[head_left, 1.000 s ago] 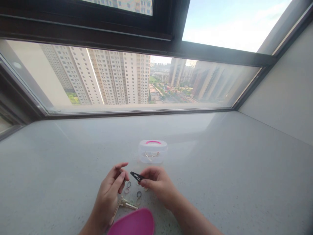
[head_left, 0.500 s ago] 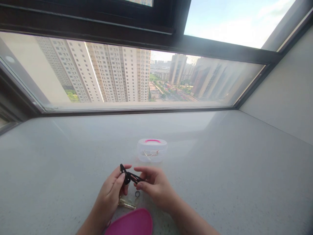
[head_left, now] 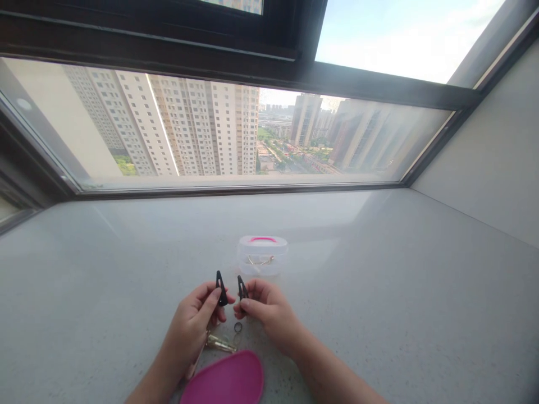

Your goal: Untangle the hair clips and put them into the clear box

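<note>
Pinching narrowly, my left grip point(head_left: 197, 315) holds a black clip point(head_left: 223, 297) and my right grip point(head_left: 272, 315) a second clip point(head_left: 243, 290); both point upward, close but apart, on the near side of the clear box point(head_left: 263, 248).

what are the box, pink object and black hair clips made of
Box: likely frosted plastic, since contents show through. Pink object: smooth, evenly coloured, perhaps plastic or silicone. Black hair clips: possibly coated metal, thin with cut-out middles, dark finish.
</note>
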The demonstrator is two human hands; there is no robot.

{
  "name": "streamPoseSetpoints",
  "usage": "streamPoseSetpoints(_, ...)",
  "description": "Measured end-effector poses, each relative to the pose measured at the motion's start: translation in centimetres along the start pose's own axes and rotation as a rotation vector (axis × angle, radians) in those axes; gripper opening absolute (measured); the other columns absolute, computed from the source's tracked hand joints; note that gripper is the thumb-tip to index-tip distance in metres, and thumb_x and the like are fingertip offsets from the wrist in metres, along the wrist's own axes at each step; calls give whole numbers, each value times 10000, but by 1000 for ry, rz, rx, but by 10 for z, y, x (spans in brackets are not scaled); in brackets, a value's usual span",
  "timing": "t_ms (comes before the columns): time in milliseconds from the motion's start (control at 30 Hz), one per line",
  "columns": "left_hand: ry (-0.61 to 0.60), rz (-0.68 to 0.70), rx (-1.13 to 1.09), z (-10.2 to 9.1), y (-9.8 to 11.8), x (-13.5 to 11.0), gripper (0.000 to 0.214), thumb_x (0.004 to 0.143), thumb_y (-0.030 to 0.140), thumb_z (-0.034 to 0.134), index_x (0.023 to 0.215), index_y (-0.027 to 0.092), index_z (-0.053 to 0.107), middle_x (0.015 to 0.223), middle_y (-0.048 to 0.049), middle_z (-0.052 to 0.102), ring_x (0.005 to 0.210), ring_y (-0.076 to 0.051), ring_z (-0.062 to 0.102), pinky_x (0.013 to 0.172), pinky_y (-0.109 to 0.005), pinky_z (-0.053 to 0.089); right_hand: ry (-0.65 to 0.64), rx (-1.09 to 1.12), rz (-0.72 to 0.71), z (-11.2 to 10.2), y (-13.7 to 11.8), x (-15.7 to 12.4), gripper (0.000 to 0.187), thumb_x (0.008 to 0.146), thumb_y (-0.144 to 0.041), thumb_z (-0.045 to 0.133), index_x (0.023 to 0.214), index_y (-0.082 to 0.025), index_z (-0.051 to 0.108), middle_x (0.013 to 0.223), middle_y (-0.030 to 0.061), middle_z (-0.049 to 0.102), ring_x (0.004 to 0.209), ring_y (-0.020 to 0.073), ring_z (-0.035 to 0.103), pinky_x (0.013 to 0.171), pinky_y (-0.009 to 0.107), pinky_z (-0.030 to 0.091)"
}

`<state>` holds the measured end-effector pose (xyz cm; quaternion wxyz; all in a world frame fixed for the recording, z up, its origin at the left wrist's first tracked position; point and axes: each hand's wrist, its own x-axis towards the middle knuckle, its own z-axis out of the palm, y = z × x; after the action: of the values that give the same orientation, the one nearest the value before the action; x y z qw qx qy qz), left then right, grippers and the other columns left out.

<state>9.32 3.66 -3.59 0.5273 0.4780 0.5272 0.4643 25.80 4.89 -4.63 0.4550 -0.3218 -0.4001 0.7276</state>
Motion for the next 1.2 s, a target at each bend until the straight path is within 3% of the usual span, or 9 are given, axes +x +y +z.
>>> streamPoseSetpoints(200, -24, 11, -43, 0, -3, -1, 231, 797, 340, 634, 940, 159, 651, 766, -31, 696, 546, -126, 555, 516, -230, 436, 22, -5, 33, 0, 2, 1, 352, 613, -347, 824, 808, -125, 634, 764, 56, 702, 686, 161, 656, 724, 348, 539)
streamPoseSetpoints(500, -110, 14, 18, 2, -1, -1, 158, 760, 264, 645, 871, 152, 655, 700, -9, 655, 557, -128, 547, 532, -226, 431, 53, -25, 42, -1, 6, 1, 380, 582, -391, 842, 720, -111, 626, 675, 45, 674, 588, 149, 631, 655, 335, 536)
streamPoseSetpoints(633, -88, 26, -11, 4, 1, -3, 143, 735, 250, 645, 841, 155, 665, 688, -10, 658, 552, -134, 549, 531, -225, 424, 71, -38, 31, 0, 6, 1, 386, 580, -411, 839, 705, -115, 625, 669, 43, 670, 580, 150, 626, 625, 322, 540)
streamPoseSetpoints(1200, -116, 10, 74, 3, 1, -1, 281, 758, 428, 647, 673, 160, 665, 552, 10, 595, 498, -123, 509, 486, -208, 389, 32, -100, 23, 0, 8, 2, 405, 592, -431, 825, 710, -125, 587, 678, 24, 644, 614, 148, 615, 631, 323, 538)
